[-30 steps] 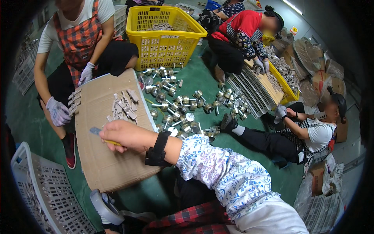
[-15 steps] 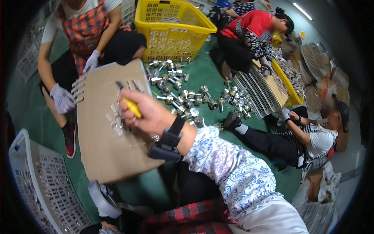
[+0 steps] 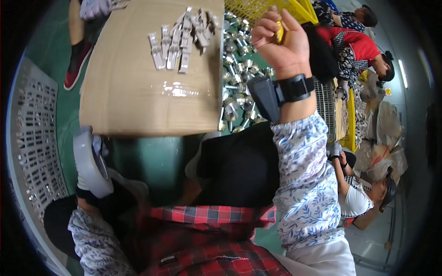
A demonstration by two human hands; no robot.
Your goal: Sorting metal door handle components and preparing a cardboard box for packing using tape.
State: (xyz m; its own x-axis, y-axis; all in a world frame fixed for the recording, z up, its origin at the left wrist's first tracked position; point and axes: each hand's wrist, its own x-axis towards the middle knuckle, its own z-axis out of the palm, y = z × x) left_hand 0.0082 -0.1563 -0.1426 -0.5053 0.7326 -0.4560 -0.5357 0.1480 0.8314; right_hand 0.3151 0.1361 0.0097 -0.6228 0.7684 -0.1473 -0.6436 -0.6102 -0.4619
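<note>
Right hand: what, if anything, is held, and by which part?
The right hand grips a slim yellow-handled tool by its handle; the other end is hidden.

Flat metal clips (image 3: 185, 39) lie grouped, some overlapping, on the far right part of a brown cardboard sheet (image 3: 138, 96). Stemmed metal knobs (image 3: 237, 85) crowd the green floor (image 3: 152, 156) along the cardboard's right side, while a gray basket (image 3: 41, 138) and a dark red shoe (image 3: 78, 65) rest on the floor to the cardboard's left.
</note>
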